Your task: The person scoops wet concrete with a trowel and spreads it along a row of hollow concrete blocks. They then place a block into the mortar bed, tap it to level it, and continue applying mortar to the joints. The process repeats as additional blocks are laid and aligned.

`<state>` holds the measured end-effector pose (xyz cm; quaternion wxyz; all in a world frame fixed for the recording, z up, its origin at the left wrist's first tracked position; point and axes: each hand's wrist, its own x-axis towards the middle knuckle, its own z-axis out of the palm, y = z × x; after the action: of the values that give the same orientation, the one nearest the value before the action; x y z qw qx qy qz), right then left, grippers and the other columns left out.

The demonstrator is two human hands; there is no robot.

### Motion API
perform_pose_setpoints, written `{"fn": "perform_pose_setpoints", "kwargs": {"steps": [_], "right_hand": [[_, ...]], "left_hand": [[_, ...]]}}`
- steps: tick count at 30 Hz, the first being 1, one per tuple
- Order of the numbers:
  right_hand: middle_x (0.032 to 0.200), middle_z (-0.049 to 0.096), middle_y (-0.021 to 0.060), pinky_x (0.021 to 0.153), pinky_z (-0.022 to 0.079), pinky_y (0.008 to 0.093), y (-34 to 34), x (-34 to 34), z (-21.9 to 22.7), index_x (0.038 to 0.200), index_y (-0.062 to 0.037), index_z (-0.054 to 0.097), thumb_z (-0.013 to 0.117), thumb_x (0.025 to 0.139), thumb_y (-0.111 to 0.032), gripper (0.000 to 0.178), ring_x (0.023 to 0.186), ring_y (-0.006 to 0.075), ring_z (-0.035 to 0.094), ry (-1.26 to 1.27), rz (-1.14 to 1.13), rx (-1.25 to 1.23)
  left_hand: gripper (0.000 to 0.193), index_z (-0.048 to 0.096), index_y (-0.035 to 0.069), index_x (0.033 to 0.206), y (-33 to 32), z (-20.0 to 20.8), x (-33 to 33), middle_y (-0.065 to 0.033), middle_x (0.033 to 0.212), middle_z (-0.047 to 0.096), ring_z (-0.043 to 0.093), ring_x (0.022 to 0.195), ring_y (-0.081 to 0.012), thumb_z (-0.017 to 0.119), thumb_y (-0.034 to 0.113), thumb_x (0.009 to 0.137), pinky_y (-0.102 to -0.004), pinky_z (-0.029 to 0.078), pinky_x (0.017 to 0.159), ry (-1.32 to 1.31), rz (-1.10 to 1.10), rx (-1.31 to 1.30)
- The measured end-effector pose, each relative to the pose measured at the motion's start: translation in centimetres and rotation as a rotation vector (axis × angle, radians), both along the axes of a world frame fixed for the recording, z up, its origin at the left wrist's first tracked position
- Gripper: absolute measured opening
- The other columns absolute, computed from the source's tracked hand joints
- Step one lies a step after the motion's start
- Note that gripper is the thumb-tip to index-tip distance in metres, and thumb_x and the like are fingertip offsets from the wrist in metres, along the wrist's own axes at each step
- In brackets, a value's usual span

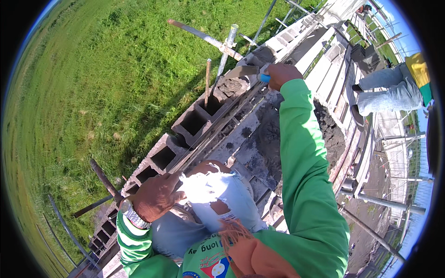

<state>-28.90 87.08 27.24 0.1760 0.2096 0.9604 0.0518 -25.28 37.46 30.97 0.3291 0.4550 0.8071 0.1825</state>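
Grassy field point(79, 92) occupies the left, bounded by a diagonal row of hollow concrete blocks point(202, 115) that runs from lower left to upper centre, its cells facing upward. At lower left, a rusty pole point(104, 178) projects over the grass beside the left hand point(158, 197), which is seen from the back, with a metal-banded wristwatch point(133, 216) at its wrist; the fingers bend toward the knee point(236, 197) in torn, pale jeans, and whether they grasp anything cannot be told. Farther right along the row, a thin upright rod point(207, 81) stands at a block cell, and grey mortar point(232, 86) lies on the adjoining block. Just above this mortar, at upper centre, is the blade of a trowel point(243, 72), a metal pole point(228, 48) rising behind it. The right hand point(283, 76) is closed around the trowel's blue handle, its arm in a green sleeve point(303, 148). Right of that sleeve lies a heap of wet mortar point(333, 136); at far right, another person point(387, 92) in jeans stands on planks.
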Motion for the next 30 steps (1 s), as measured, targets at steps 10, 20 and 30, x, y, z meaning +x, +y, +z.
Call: {"fn": "perform_pose_setpoints", "kwargs": {"steps": [10,20,30], "right_hand": [[0.105,0.074,0.0195,0.082,0.059,0.0514,-4.8,12.1,-16.6,0.149,-0.0219,0.056,0.065,0.092,-0.020,0.058,0.091,0.0387,0.073,0.340,-0.057,-0.206],[0.094,0.074,0.0254,0.081,0.057,0.0531,-0.8,48.8,-7.7,0.135,-0.0115,0.063,0.071,0.093,-0.052,0.059,0.090,0.0437,0.073,0.451,-0.865,-0.049],[0.097,0.073,0.0240,0.077,0.057,0.0552,17.2,48.4,-8.6,0.136,-0.0098,0.049,0.049,0.102,-0.010,0.034,0.088,0.0422,0.074,-0.330,-0.328,0.134]], "left_hand": [[0.062,0.054,0.001,0.144,-0.1,-0.8,0.7,-0.0237,0.112,0.066,0.065,0.100,-0.0432,0.072,0.033,0.094,-0.0505,0.052,0.086,0.046,0.002,0.038],[0.063,0.049,-0.003,0.147,-1.4,-1.6,0.9,-0.0256,0.112,0.066,0.065,0.094,-0.0415,0.070,0.011,0.089,-0.0488,0.051,0.081,-0.078,0.022,-0.139],[0.072,0.048,-0.001,0.150,0.2,-2.8,0.3,-0.0261,0.128,0.063,0.065,0.110,-0.0430,0.061,0.005,0.079,-0.0479,0.054,0.093,-0.001,-0.032,-0.032]]}}
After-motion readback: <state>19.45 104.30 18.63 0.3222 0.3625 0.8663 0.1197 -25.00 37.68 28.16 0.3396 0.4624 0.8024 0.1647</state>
